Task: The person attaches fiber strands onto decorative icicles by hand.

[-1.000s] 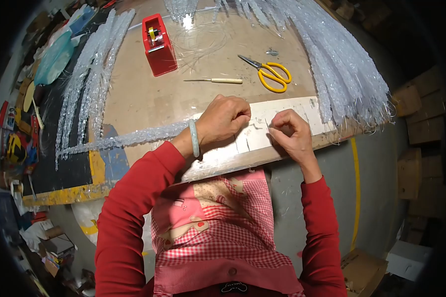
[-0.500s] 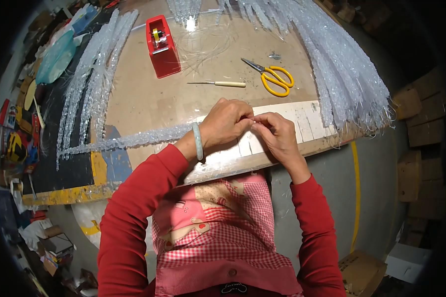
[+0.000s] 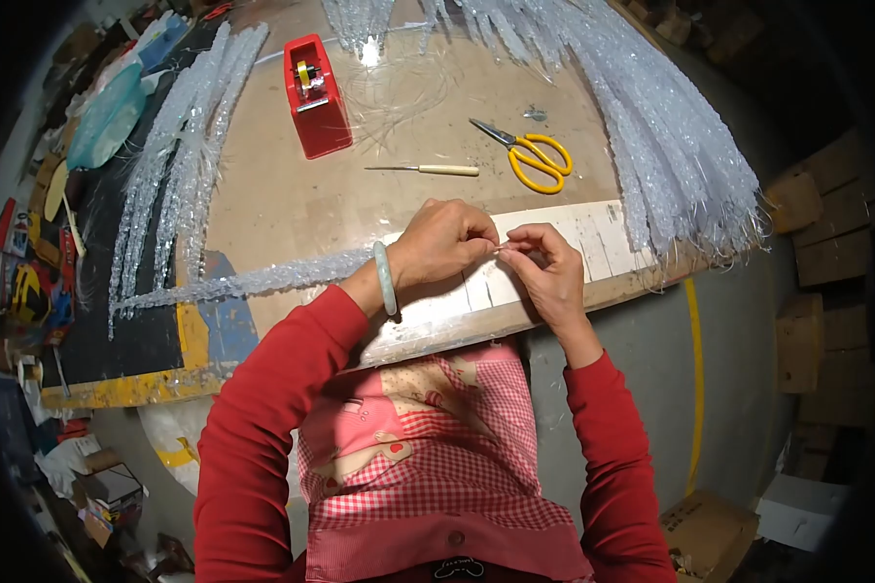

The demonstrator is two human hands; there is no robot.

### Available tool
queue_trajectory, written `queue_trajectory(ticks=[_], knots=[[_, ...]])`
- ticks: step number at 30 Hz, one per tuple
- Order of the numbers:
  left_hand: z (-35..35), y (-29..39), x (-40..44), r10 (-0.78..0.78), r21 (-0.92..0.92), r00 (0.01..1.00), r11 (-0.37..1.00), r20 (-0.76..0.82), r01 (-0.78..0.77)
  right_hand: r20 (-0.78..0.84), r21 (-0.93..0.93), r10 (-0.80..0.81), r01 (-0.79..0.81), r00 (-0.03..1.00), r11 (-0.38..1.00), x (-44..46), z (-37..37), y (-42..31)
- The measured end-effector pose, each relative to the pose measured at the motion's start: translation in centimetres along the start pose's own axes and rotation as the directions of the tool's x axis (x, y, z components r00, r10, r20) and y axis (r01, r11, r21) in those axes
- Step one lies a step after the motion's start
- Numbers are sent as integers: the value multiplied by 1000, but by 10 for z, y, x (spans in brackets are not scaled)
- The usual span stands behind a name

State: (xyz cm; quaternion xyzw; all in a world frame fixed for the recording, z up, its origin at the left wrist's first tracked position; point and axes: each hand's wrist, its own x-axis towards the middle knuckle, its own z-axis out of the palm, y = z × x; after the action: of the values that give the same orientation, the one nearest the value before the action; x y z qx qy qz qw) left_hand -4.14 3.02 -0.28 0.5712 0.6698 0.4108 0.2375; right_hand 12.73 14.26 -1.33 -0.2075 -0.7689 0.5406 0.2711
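Note:
A clear, glittering beaded strand (image 3: 262, 279) lies along the front of the table and runs in under my left wrist. My left hand (image 3: 447, 241) is closed around its near end, thumb and forefinger pinched. Close by on the right, my right hand (image 3: 551, 272) pinches a tiny pale end at the left fingertips; what exactly it grips is too small to make out. Below both hands lies a white marked strip (image 3: 593, 233). Beyond them are an awl (image 3: 447, 170) with a pale handle and yellow-handled scissors (image 3: 540, 163), blades slightly apart.
A red tape dispenser (image 3: 319, 112) stands behind the awl, beside loose clear threads (image 3: 399, 92). Bundles of glittering strands hang over the right table edge (image 3: 676, 146) and lie at the left (image 3: 180, 146). Cardboard boxes (image 3: 822, 243) are stacked at the right.
The fingertips have shifted slightly, and a small pale bit shows between them more plainly. The head view has moved a little; the tools lie where they were.

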Motion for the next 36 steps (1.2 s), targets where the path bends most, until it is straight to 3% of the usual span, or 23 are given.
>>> queue_trajectory(ticks=[2,5,10,15,17,19,21,23,25,27,29,30,31,33,35,36], knots=[[1,-3,0,13,3,1000,1000,12,-13,24,2,21,-21,999,1000,-1,-3,1],[3,-6,-2,-39,-137,999,990,5,39,56,53,63,-66,996,996,0,-7,-2],[0,-6,1,-159,-406,975,889,159,211,79,119,59,-68,995,990,3,-7,-6],[-5,1,-3,-159,-454,973,864,166,218,100,29,-163,161,982,987,12,-4,-5],[0,2,-5,-170,-496,969,835,181,239,107,18,-129,128,986,992,13,-3,2],[6,-6,-5,70,-130,996,989,-47,-75,106,9,-69,68,992,998,12,-2,10],[9,7,-9,62,-140,990,987,-124,-79,78,-68,-142,148,987,987,14,0,15],[13,6,-7,181,29,926,983,-331,-182,78,-35,-123,126,989,991,13,0,18],[12,29,-12,125,95,900,991,-417,-94,57,86,-166,161,984,983,15,4,28],[16,75,-21,195,161,913,976,-358,-145,50,32,-215,213,975,976,13,2,25],[29,132,-38,396,-37,904,913,-159,-406,48,15,-208,207,977,978,11,3,23],[32,168,-45,502,-129,862,862,71,-491,59,19,-211,211,976,977,12,3,24],[46,176,-62,691,-132,698,722,187,-680,81,25,-219,218,972,976,12,3,25],[80,223,-77,874,-617,485,400,35,-678,96,-1,-251,253,963,968,10,2,24],[78,242,-85,793,-791,582,467,178,-394,90,-83,-317,325,944,942,13,1,29],[77,250,-82,781,-747,605,493,154,-446,101,-107,-304,314,947,943,13,-1,30]])
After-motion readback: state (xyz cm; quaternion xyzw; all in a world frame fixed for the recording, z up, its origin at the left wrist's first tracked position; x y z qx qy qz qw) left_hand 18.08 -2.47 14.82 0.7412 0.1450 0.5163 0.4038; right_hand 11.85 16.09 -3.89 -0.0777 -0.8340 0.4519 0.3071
